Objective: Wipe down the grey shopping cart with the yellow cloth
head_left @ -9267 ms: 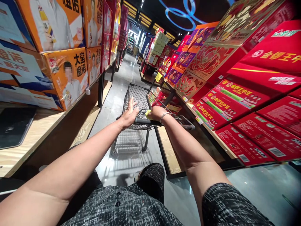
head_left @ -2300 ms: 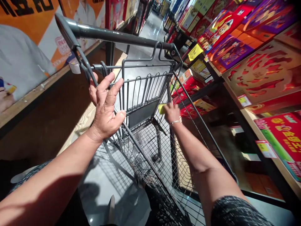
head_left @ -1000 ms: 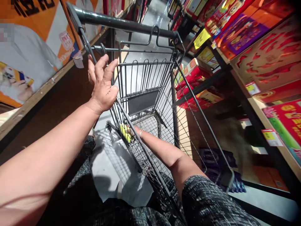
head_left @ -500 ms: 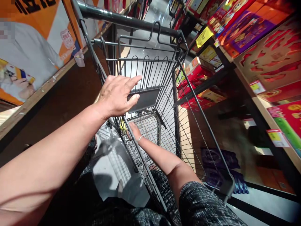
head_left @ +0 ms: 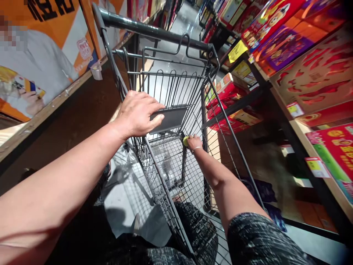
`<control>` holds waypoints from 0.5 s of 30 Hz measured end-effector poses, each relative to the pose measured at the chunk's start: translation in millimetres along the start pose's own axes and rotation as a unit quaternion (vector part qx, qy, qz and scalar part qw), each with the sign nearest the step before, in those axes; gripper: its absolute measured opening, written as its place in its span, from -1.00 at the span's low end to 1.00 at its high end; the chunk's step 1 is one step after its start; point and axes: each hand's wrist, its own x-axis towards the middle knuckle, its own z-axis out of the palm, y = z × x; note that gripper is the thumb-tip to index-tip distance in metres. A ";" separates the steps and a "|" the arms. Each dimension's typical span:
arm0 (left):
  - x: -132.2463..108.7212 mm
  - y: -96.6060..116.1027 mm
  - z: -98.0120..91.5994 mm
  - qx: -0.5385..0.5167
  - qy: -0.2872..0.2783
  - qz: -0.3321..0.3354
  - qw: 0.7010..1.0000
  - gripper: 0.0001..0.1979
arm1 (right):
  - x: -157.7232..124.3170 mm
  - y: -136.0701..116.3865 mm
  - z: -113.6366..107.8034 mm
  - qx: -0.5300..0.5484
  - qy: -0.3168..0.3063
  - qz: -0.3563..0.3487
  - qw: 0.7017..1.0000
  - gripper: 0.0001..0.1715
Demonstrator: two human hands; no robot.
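Observation:
A dark metal shopping cart (head_left: 239,147) stands before me, its wire basket reaching down toward my legs. My left hand (head_left: 140,115) rests on the cart's left rim, with the fingers stretched out and the thumb apart. Inside the basket, near the grey flap (head_left: 172,119), my right hand (head_left: 195,142) has its fingers closed on a small yellow-green thing (head_left: 186,141). This thing is mostly covered by the hand and lies against the wire mesh. A thin bracelet circles the right wrist.
Shelves with red, purple and orange boxes (head_left: 286,48) rise on the right, close to the cart. To the left runs a wooden shelf edge (head_left: 49,110) below a large orange and white printed panel (head_left: 63,40). The cart's handle bar (head_left: 157,31) spans the far end.
My right hand has moved from the basket's left side across to the right, with the yellow-green thing in it. My left hand has stayed on the rim. The view has shifted slightly.

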 end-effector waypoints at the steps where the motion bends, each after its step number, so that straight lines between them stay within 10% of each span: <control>1: 0.3 0.0 0.6 -0.005 -0.001 -0.002 1.000 -0.53 | 0.9 7.5 -18.2 -0.012 0.015 0.001 1.000 -0.50; 9: 0.9 2.8 2.6 -0.062 0.014 -0.021 0.998 -0.58 | -7.8 64.4 -167.0 -0.058 0.321 0.061 0.943 -0.40; 12: 1.5 1.7 1.0 -0.048 0.005 -0.016 0.999 -0.56 | -16.1 63.4 -141.4 -0.085 0.288 0.028 0.954 -0.41; 15: 3.0 -0.6 -0.2 -0.055 -0.010 -0.013 0.998 -0.55 | -23.6 39.2 -62.9 -0.101 0.172 -0.009 0.980 -0.46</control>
